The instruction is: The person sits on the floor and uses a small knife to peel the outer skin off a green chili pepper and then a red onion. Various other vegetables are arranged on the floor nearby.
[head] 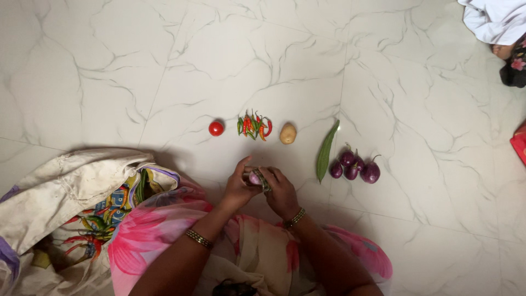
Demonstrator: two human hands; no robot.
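Hands meet low in the middle of the view: the left hand (236,189) and the right hand (280,192) are closed together around a small purple onion (255,177), fingers curled over it from both sides. Something dark and striped lies across the right fingers; it may be loose peel or a small tool, and I cannot tell which from here.

Judging by the row already laid out on the floor, a good share of the sorting looks done. At about eleven o'clock from the hands sits a tomato (216,128), at twelve a bunch of chillies (254,126) in red, green and orange, and at one o'clock a potato (287,134). Out at two to three o'clock lie a long green gourd (325,152) and, just beside it, a cluster of small purple brinjals (355,166). The onion has not yet joined them, and the cloth bag (71,192) at nine o'clock, slumped open, may hold more.

Everything rests on a white marble floor (164,71) with grey veins. Up in the far corner at two o'clock another person's white garment (493,19) shows.
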